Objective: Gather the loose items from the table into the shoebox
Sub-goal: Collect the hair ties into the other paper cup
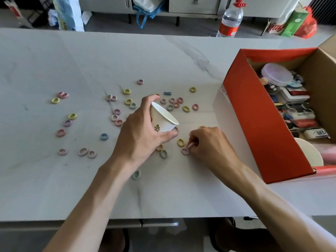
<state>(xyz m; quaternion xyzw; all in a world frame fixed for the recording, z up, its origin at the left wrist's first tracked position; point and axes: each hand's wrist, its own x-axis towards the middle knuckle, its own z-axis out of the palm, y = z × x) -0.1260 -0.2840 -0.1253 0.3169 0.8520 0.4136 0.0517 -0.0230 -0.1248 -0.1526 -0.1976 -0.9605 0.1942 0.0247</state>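
— Any writing you are reading?
— Little. In the upper right of the frame a white bag (278, 24) is showing red letters ending "ing". In the upper left a package (66, 19) is showing "180". The bottle (230, 19) at the top is wearing a red label, too blurred to read. A packet (317, 133) inside the shoebox (258, 115) is carrying a logo I am not making out.
— Hands?
— At centre, my left hand (143, 131) is gripping a white paper cup (163, 119) with a leaf print, thumb and fingers curling round its wall, mouth tilting toward the right. Just right of it, my right hand (209, 142) is pinching a pink hair tie (191, 145) in curled fingertips, just beside a second pink one (184, 151) lying on the table (72, 60).
— The rest?
— Hair ties (72, 116) in pink, yellow, blue and green are lying scattered across mid-frame. The shoebox, red outside, is sitting open at the right edge, holding mixed items.
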